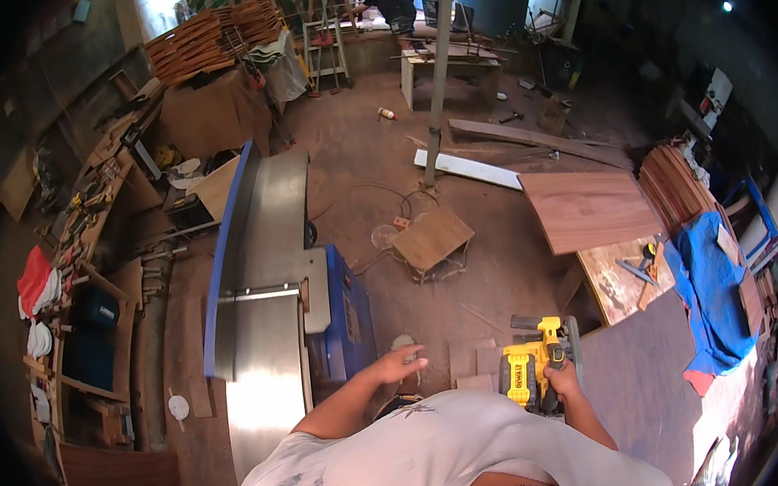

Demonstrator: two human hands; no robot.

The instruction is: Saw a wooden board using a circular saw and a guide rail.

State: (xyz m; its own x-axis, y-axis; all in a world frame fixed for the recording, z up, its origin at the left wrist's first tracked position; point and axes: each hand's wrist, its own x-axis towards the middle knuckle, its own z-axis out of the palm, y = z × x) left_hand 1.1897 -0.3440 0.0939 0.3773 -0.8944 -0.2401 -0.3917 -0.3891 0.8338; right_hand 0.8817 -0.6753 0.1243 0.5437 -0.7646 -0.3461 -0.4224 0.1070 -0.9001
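my right hand point(561, 378) grips the handle of a yellow power saw point(524, 371), near and to the right. my left hand point(399, 365) is half-open, fingers loosely spread, near the blue-and-steel machine point(349, 310). at left, an open wooden cabinet point(127, 353) holds a blue-green case point(92, 306). brown floor point(356, 168) stretches far to stacked wood point(186, 49) and another person point(388, 4).

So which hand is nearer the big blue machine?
Left. The left hand appears just right of the blue machine; the right hand is farther right, gripping the yellow tool.
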